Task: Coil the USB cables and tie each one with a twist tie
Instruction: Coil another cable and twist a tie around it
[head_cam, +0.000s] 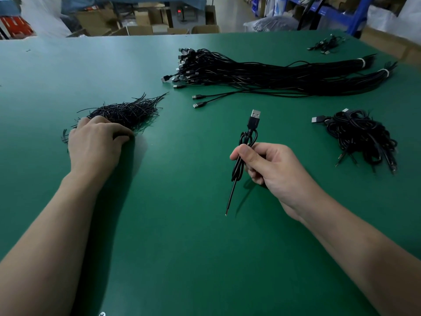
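My right hand grips a coiled black USB cable at mid table, plug end up and bare wire tail pointing down toward me. My left hand rests on the near edge of a heap of black twist ties, fingers curled into it; whether it pinches a tie is hidden. A big bundle of straight USB cables lies at the back, bound with white bands at its right end. To the right sits a pile of coiled cables.
The work surface is a green table. A few more cables lie at the far right corner. Cardboard boxes and blue shelving stand beyond the far edge.
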{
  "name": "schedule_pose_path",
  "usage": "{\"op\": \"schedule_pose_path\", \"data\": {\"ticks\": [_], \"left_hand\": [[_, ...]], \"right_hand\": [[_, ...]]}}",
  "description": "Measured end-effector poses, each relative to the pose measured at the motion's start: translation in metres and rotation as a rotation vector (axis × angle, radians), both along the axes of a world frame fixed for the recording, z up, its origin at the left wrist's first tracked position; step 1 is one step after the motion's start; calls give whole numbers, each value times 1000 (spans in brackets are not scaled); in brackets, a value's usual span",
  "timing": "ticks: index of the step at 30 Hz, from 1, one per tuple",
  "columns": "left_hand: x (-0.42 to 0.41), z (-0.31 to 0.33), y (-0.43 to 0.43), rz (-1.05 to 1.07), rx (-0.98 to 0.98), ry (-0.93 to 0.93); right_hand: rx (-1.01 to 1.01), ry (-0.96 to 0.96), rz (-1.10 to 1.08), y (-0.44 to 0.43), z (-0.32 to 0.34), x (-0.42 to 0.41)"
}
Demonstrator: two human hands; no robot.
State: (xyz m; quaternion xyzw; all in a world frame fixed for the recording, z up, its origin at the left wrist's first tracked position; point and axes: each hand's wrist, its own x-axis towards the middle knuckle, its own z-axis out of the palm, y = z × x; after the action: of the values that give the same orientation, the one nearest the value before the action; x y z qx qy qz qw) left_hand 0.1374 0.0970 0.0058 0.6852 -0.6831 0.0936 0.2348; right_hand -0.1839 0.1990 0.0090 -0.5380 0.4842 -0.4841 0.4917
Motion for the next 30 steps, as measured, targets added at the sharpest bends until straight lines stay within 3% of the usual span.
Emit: {"op": "schedule_pose_path", "data": {"ticks": [9, 17, 22, 30], "left_hand": [[-3, 0, 1, -88, -50, -1], [-14, 3, 3, -194, -245, 181], [-45, 11, 18, -412, -287, 447], [-125, 12, 62, -864, 90, 1172]], "right_hand": [[7, 8, 13, 1, 1, 1], [24, 23, 8, 2, 2, 2], [24, 47, -3, 2, 3, 3], [120, -223, 127, 3, 7, 6]]}}
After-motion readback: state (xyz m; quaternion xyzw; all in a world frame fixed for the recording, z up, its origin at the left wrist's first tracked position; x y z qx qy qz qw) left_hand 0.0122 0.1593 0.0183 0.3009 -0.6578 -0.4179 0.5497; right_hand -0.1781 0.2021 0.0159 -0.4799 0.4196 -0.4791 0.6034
